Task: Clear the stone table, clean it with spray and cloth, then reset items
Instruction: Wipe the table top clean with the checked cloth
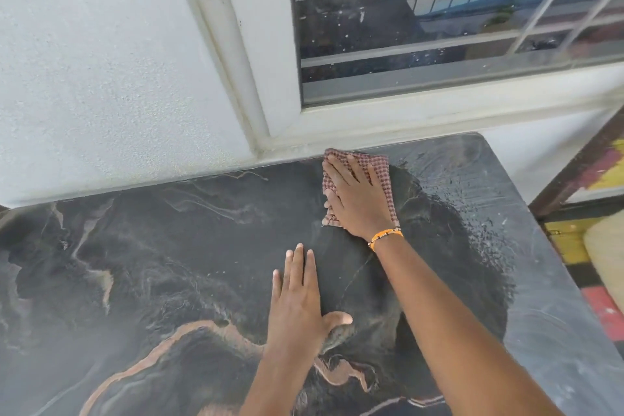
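Right hand (354,199) spread flat, pressing the checked cloth (378,172) onto the far edge of the stone desk (152,246), just below the window sill (439,118). Left hand (299,300) open, palm down, bracing on bare stone. Cloth looks thin, limp, likely damp; best driven under a flat palm, or lifted by a pinched corner. Spray droplets (472,199) bead to its right.
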{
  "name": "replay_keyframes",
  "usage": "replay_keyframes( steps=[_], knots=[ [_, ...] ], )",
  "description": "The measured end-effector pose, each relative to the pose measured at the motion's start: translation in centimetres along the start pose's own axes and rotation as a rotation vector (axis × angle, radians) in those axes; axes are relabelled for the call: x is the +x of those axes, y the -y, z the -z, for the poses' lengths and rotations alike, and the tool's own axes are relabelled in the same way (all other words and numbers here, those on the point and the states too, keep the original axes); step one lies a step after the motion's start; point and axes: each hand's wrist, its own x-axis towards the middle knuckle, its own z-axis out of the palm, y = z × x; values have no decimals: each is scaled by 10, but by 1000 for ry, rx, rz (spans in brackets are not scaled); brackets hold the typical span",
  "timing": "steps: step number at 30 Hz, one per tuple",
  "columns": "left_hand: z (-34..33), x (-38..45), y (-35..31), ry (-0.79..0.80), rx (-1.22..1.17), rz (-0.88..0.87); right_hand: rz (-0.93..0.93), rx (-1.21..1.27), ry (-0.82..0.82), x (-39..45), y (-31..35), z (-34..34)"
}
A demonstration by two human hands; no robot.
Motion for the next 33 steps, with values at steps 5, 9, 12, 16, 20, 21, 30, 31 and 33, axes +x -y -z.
replay_keyframes(
  steps=[5, 9, 12, 16, 20, 21, 30, 31, 33],
  knots=[
    [-5, 8, -24, 99, 119, 73, -338, 30, -122, -21, -110, 22],
    [-4, 7, -26, 106, 131, 77, -540, 55, -154, -48, -140, 28],
    [-4, 6, -25, 101, 136, 70, -601, 89, -116, -63, -109, 21],
    [-3, 6, -26, 102, 156, 75, -271, 72, -61, -55, -24, 3],
    [-1, 9, -34, 101, 183, 87, 73, 36, 40, -21, 15, -3],
    [-2, 9, -36, 91, 174, 76, 87, 27, 41, -13, 6, 0],
    [-14, 23, -59, 190, 146, 18, -415, 24, -134, -16, -168, 34],
    [-14, 23, -59, 189, 149, 22, -470, 38, -149, -20, -182, 37],
    [-14, 23, -59, 192, 158, 25, -555, 56, -165, -27, -201, 42]
  ],
)
